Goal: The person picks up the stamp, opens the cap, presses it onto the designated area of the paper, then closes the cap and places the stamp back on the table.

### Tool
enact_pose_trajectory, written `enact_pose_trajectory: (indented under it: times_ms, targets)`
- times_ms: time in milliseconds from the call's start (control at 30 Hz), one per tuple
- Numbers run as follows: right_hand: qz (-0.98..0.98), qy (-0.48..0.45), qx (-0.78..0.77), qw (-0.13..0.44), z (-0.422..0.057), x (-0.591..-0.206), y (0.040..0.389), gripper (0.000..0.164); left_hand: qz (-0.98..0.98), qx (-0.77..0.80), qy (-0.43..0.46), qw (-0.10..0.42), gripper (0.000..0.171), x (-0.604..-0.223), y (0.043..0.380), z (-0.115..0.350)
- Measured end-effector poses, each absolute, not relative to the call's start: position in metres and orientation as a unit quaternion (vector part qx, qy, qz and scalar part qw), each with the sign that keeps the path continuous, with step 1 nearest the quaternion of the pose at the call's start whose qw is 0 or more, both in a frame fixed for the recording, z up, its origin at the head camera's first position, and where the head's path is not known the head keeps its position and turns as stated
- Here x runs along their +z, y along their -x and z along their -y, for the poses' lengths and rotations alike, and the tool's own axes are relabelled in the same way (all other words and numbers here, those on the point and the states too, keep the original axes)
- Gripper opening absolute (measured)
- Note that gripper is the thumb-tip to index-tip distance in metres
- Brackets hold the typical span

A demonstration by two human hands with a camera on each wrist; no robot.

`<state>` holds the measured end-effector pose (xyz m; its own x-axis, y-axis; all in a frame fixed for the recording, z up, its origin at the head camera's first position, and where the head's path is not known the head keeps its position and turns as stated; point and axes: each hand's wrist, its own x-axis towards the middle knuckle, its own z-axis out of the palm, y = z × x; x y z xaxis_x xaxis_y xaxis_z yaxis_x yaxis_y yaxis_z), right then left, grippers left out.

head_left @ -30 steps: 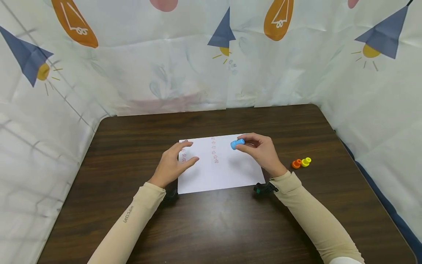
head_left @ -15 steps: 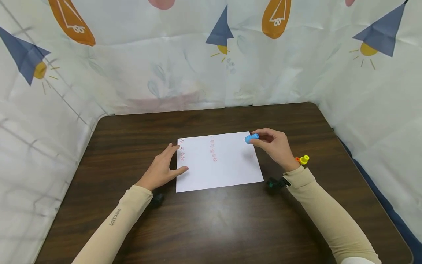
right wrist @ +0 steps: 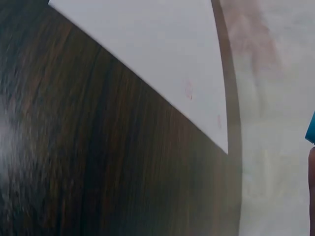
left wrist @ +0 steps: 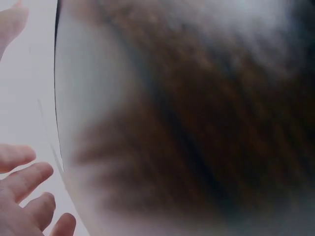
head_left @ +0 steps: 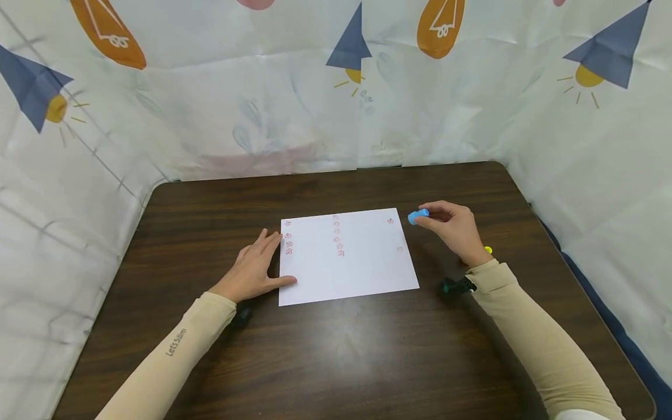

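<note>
Cream fabric sleeve (head_left: 165,359), dark lettering along it, on the left forearm; dark device (head_left: 241,317) at that wrist.

Left hand (head_left: 249,268): fingers and thumb extended and spread; fingertips at the left edge of a white rectangular paper sheet (head_left: 362,268), thumb tip over its margin. Whether they press on it cannot be told.

Sheet: flat on a dark brown wood-grain table (head_left: 336,361), set slightly askew. Red printed marks, left to right: a short column (head_left: 289,251) by the left edge; a column (head_left: 337,239) near the middle; two separate marks (head_left: 390,221) by the right edge, the lower one fainter.

Small light-blue peg-shaped piece (head_left: 418,216): just beyond the sheet's right edge, near its upper corner; tilted well over, wider end toward the sheet. Pinched at the fingertips of the right hand (head_left: 454,230), projecting leftward from the grip; only a sliver shows in the right wrist view.

Small yellow piece (head_left: 488,249): on the table, mostly hidden behind the right wrist.

Second cream sleeve (head_left: 546,344): right forearm.
</note>
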<state>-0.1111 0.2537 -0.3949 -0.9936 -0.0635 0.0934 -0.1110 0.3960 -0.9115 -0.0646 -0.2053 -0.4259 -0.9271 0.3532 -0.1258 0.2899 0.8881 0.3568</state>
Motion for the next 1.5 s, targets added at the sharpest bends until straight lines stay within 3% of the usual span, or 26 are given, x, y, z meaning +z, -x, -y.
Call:
enact_pose_trajectory:
  times_ms: [533, 1100, 1500]
  targets:
    - [0.889, -0.012, 0.457, 0.003, -0.279, -0.400, 0.121, 0.047, -0.965, 0.103, -0.214, 0.113, 0.120, -0.424, 0.069, 0.210]
    - [0.920, -0.039, 0.389, -0.008, -0.288, -0.407, 0.131, 0.040, -0.952, 0.103, -0.229, 0.177, 0.133, -0.419, 0.073, 0.207]
    - [0.934, -0.067, 0.345, -0.062, -0.289, -0.413, 0.139, 0.034, -0.952, 0.092, -0.235, 0.175, 0.133, -0.417, 0.074, 0.203]
